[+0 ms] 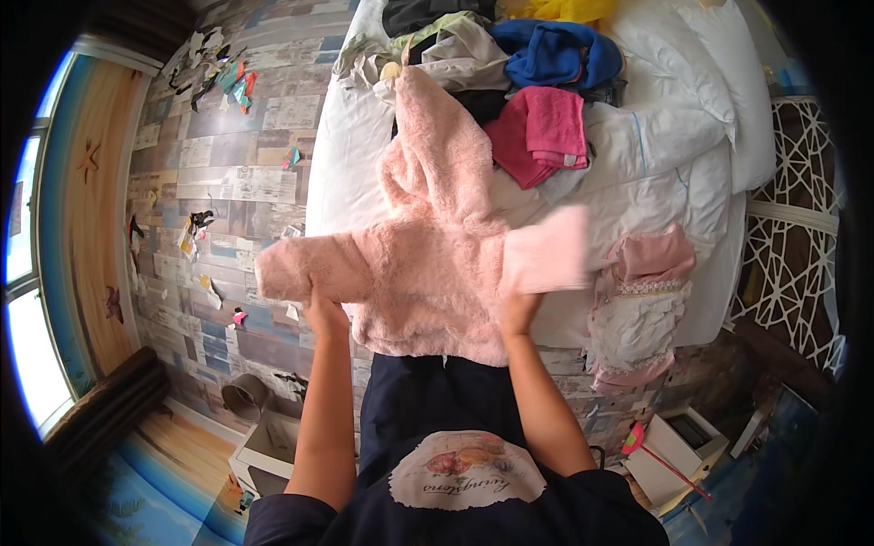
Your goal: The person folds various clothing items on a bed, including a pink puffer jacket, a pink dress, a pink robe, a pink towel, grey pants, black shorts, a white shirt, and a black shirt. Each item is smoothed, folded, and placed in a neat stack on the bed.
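A pink fleece hooded jacket [437,273] is spread out before me, its lower edge against my front and its hood stretching over the bed. My left hand [326,315] grips it under the sleeve on the left, fingers partly hidden by the fleece. On the other side my right hand [521,312] holds it beneath the right sleeve, which is blurred; the fingers there are mostly covered. Right of the jacket, a folded pink and white lace garment [642,307] lies at the near edge of the bed and hangs past it.
Beyond the hood, the white-sheeted bed [341,170] bears a folded magenta towel [543,133], a blue garment [560,54] and other heaped clothes. A white quilt [655,150] lies rumpled on the right. Scraps [235,82] litter the wood-look floor at left, with a bin [244,397] nearer me.
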{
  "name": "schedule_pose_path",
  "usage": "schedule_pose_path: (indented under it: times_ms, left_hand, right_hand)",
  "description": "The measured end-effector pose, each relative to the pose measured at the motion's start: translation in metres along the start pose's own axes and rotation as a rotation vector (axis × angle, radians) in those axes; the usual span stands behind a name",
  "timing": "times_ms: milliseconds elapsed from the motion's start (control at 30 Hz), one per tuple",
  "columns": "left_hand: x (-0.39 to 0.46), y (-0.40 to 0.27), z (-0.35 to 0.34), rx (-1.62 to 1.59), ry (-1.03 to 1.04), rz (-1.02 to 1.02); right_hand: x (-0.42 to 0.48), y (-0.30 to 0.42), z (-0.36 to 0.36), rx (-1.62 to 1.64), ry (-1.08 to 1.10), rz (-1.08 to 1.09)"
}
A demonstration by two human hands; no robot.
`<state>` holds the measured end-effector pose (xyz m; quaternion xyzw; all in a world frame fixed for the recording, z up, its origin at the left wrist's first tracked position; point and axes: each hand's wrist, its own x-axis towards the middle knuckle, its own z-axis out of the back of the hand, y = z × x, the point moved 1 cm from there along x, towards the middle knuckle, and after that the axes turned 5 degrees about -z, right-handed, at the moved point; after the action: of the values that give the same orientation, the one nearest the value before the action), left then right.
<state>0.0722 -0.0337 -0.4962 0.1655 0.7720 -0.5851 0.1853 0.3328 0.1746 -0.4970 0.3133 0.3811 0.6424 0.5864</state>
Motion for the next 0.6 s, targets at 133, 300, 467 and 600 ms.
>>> schedule_pose_path:
  times_ms: [133,300,467,600]
  left_hand:
    - [-0.012,0.014,0.004,0.367,0.134,-0.223]
    - [-0.029,0.020,-0.007,0.581,0.272,-0.278]
    - [-0.039,0.020,-0.023,0.992,0.701,-0.592]
    - [-0.073,0.042,-0.047,1.359,1.124,-0.988]
  right_hand:
    - [-0.037,0.012,-0.033,-0.615,0.423,0.468]
    - [-0.045,-0.015,-0.055,-0.884,0.581,0.335]
    - [-0.032,0.011,-0.048,-0.991,0.755,0.265]
    - [-0.031,-0.011,-0.048,-0.670,0.687,0.190]
